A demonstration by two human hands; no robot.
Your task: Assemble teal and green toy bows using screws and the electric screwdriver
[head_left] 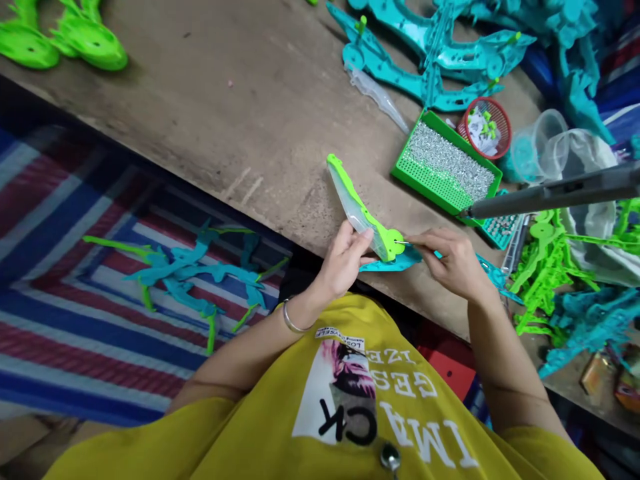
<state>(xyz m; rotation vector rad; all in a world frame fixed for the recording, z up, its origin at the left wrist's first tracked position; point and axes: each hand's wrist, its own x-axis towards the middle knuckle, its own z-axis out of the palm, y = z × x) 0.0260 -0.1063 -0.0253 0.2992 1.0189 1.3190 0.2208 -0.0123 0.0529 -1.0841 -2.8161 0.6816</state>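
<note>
My left hand (345,261) grips a lime green plastic toy part (363,212) with a clear piece along it, holding it tilted over the table's near edge. My right hand (447,259) pinches a small metal screw (401,243) against the part's round end. A teal plastic piece (395,261) lies on the table just under both hands. A silver bangle sits on my left wrist.
A green tray of small screws (445,165) and a red basket (486,127) stand behind my hands. A grey power screwdriver (555,193) hangs at the right. Teal parts (430,60) pile at the back, green ones (550,267) on the right and far left (65,40). Assembled pieces (190,273) lie on the striped mat.
</note>
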